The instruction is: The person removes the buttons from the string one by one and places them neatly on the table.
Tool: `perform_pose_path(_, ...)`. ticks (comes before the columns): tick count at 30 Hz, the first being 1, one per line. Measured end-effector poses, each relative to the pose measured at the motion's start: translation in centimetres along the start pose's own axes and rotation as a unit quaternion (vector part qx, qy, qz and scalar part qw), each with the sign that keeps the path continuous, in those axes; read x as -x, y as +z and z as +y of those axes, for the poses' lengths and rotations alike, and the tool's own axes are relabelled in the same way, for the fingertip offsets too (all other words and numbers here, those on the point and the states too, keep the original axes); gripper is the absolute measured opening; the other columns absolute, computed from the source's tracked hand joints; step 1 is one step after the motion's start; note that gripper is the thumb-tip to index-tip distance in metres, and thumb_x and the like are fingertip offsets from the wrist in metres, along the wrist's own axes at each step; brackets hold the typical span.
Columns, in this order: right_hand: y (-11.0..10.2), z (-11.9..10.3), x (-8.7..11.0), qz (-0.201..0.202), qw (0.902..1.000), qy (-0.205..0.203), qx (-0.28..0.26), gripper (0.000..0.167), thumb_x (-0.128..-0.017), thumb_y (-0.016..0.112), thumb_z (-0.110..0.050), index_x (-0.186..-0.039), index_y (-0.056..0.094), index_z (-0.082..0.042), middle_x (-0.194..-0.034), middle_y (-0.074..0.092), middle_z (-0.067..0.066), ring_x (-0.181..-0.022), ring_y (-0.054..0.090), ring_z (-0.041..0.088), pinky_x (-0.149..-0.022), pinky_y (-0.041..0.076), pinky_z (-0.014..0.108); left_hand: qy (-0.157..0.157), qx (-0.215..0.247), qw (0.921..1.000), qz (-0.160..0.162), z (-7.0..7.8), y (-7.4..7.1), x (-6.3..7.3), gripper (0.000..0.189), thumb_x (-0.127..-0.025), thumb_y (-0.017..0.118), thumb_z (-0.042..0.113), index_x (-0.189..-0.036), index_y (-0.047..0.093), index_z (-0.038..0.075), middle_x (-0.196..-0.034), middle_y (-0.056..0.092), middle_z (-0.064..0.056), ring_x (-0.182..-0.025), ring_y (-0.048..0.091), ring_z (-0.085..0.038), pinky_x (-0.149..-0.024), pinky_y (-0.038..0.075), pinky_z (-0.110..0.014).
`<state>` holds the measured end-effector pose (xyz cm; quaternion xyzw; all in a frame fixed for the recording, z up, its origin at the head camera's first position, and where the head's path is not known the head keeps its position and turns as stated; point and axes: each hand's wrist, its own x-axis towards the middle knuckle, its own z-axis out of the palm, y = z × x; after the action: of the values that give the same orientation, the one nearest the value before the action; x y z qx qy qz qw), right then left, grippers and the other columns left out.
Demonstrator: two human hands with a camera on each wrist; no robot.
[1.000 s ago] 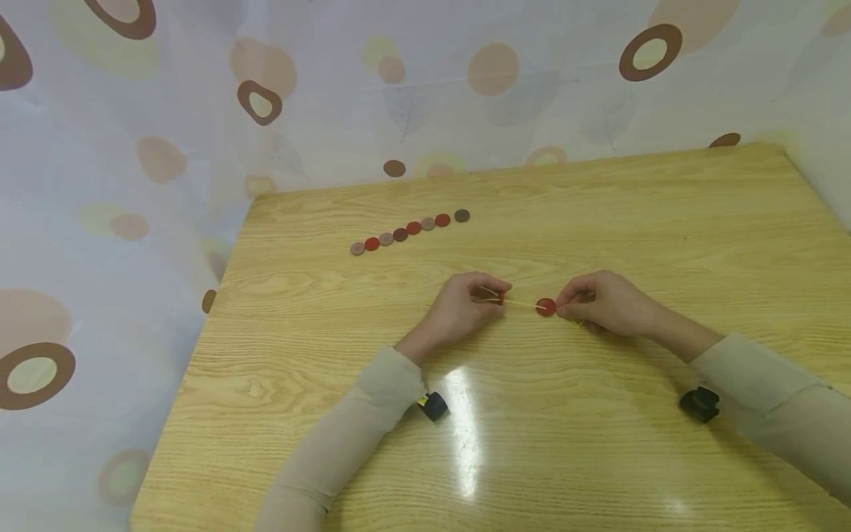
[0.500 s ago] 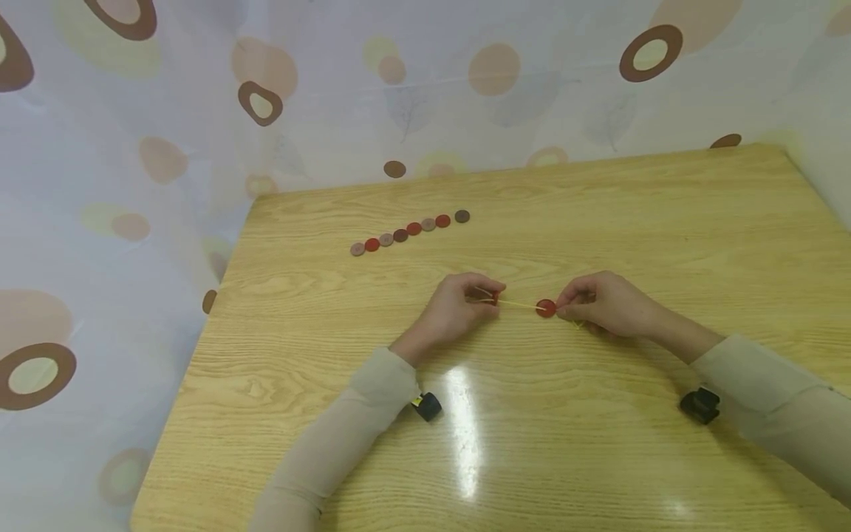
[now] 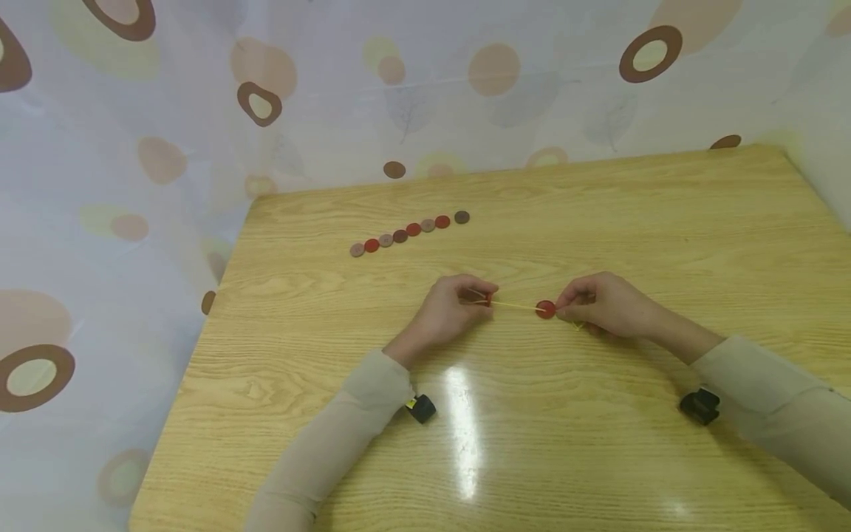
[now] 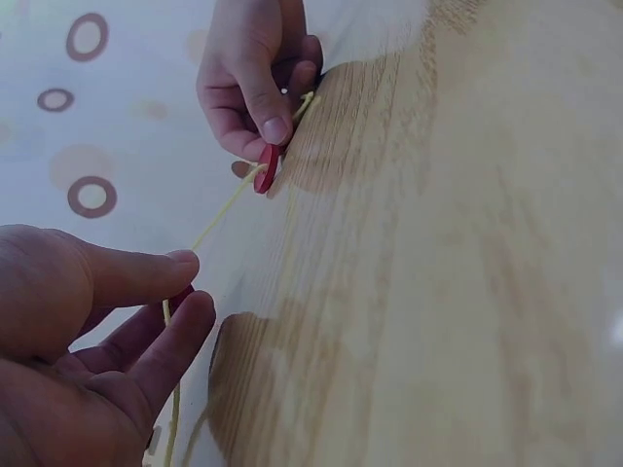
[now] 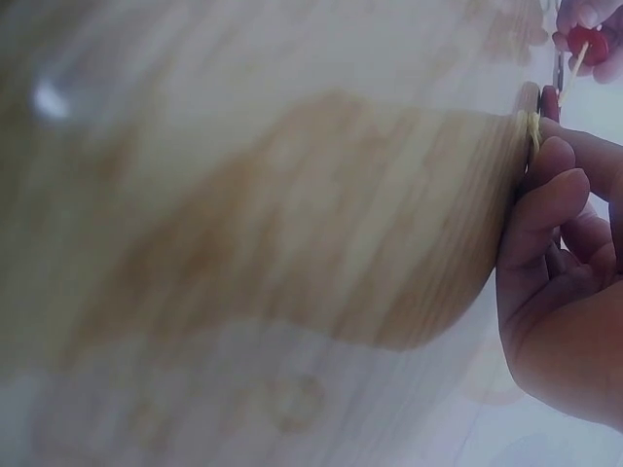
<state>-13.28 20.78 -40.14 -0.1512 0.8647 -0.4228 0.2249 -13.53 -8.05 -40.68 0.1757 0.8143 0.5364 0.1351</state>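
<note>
My left hand [image 3: 447, 310] pinches a red button [image 3: 488, 299] between thumb and fingertips. A thin yellow string [image 3: 517, 305] passes through it, and a loose end trails behind in the left wrist view. On the other side, my right hand [image 3: 608, 304] pinches the edge of a second red button [image 3: 546, 309], also threaded on the string. Between the two buttons the string runs straight. Some yellow string shows below the right fingers, partly hidden by them. In the right wrist view, the left hand's red button [image 5: 587, 46] appears at the top right corner.
A slanting row of red, brown and pinkish buttons [image 3: 400, 236] lies on the wooden table [image 3: 598, 443] beyond the hands. One dark button [image 3: 462, 217] sits slightly apart at its right end. A patterned curtain [image 3: 439, 96] hangs behind the table.
My left hand has drawn leftward with its red button, sliding along the string, so the gap between the two buttons is wider. My right hand has stayed almost still.
</note>
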Motion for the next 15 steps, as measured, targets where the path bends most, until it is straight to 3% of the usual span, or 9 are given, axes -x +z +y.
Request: perform_pose_path(15,-0.05,-0.05,0.06,-0.005,1.0,0.003,-0.003,0.012,-0.096,0.069,-0.016,-0.1,0.071,-0.004,-0.07,0.061,0.005,-0.051,0.05,0.013,-0.043,0.042,0.025,-0.005,0.005,0.9999,0.012,-0.42,-0.61,0.39,0.03,-0.087,0.076,-0.004,-0.116,0.071,-0.001,-0.117,0.07,-0.01,-0.104,0.067,-0.019,-0.09,0.053,-0.025)
